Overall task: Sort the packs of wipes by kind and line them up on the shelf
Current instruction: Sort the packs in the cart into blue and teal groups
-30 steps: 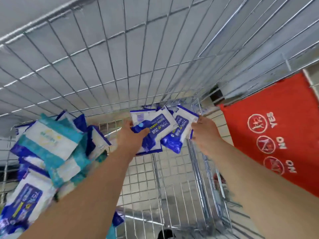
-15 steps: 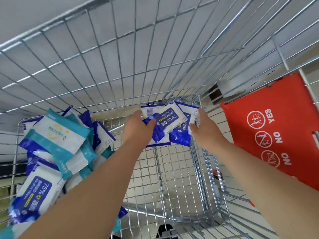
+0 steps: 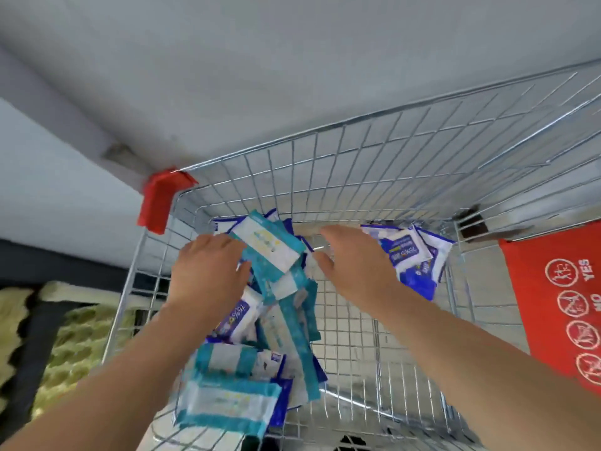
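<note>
Red plastic caps the near-left corner [image 3: 162, 203] of the wire cart [image 3: 374, 164], in whose basket all the packs of wipes are found; no shelf is seen. The left hand [image 3: 208, 271] is laid against the left edge of a teal-and-white pack [image 3: 270, 249] on top of the mixed heap [image 3: 260, 353]. Its fingers are hidden behind the hand's back, so whether the pack is pinched or only touched cannot be told. Teal and blue packs are tumbled together in that heap along the basket's left side. The right hand [image 3: 354, 265] is held spread and empty above bare mesh, between the heap and a small group of blue packs [image 3: 409, 258] at the far right corner. A red seat flap [image 3: 553, 320] with printed signs is seen at the right edge.

The packs are judged light, soft and yielding, with smooth film that is likely to slide. A pack would best be taken across its short width, thumb on one face and fingers on the other, not by the crimped end seal.
</note>
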Available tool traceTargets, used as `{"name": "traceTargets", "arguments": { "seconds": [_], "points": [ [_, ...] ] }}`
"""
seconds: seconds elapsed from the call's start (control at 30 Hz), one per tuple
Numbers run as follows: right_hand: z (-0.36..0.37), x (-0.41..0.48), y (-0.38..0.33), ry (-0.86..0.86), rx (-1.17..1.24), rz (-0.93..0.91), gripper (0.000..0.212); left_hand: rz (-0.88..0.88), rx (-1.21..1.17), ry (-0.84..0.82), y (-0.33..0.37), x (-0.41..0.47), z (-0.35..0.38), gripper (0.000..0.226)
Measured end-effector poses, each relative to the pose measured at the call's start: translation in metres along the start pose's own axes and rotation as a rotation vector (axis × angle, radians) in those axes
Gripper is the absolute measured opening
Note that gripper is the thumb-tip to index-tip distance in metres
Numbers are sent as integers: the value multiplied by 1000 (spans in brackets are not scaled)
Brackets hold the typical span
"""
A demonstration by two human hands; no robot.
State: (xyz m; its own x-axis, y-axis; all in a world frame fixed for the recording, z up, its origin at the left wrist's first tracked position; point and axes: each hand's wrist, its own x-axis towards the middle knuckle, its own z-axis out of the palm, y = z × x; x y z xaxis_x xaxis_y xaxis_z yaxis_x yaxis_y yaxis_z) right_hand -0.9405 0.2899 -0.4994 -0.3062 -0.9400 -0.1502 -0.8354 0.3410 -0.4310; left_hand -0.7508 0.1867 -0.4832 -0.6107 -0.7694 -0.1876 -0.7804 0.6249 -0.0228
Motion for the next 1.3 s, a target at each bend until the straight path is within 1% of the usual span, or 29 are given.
{"name": "traceTargets", "arguments": {
  "seconds": [0.1, 0.2, 0.27, 0.37, 0.5, 0.57, 0.6, 0.7, 0.77, 0.8, 0.87, 0.93, 1.0, 1.03, 1.07, 1.1, 1.17, 1.2, 1.23, 1.3],
  "points": [
    [26, 17, -24, -43, -19, -29, 31, -3, 67, -35, -26, -8, 9, 21],
    [46, 30, -35, -41, -15, 21, 35, -13, 51, -69, -35, -12, 20, 31],
    [51, 34, -38, -62, 50, 92, 28, -8, 33, -99, -35, -14, 27, 34],
    [51, 29, -32, -104, 107, 162, 10, -7, 19, -190, -33, -17, 36, 39],
    [50, 20, -32, -106, 137, 224, 15, -13, -50, -260, -33, -20, 44, 49],
    [58, 23, -40, -127, 159, 245, 29, -20, -106, -261, -32, -20, 46, 53],
    [62, 26, -44, -136, 162, 260, 36, -26, -147, -245, -32, -18, 46, 51],
    [69, 31, -49, -117, 187, 322, 52, -124, -403, -194, -29, -7, 48, 41],
    [69, 30, -47, -124, 257, 340, 55, -164, -546, -181, -26, 3, 51, 40],
    [68, 30, -46, -126, 325, 351, 55, -180, -602, -172, -24, 8, 51, 43],
    [66, 27, -47, -131, 470, 370, 57, -269, -707, -144, -19, 17, 49, 44],
    [64, 25, -48, -144, 531, 362, 60, -372, -768, -114, -16, 23, 50, 36],
    [62, 19, -49, -161, 623, 386, 62, -409, -778, -121, -16, 24, 50, 33],
    [61, 15, -48, -176, 691, 412, 60, -398, -765, -124, -17, 23, 49, 31],
    [60, 10, -46, -201, 736, 435, 53, -387, -752, -118, -19, 20, 47, 29],
    [59, 3, -44, -239, 730, 440, 41, -387, -746, -105, -23, 15, 44, 28],
    [56, -11, -36, -328, 608, 415, 14, -401, -759, -90, -32, 2, 36, 24],
    [54, -19, -33, -368, 559, 413, 6, -408, -784, -109, -38, -6, 32, 21],
    [54, -27, -30, -405, 534, 424, 3, -412, -819, -152, -43, -16, 27, 18],
    [57, -40, -24, -465, 512, 465, 1, -393, -842, -287, -51, -37, 17, 19]
  ]
}}
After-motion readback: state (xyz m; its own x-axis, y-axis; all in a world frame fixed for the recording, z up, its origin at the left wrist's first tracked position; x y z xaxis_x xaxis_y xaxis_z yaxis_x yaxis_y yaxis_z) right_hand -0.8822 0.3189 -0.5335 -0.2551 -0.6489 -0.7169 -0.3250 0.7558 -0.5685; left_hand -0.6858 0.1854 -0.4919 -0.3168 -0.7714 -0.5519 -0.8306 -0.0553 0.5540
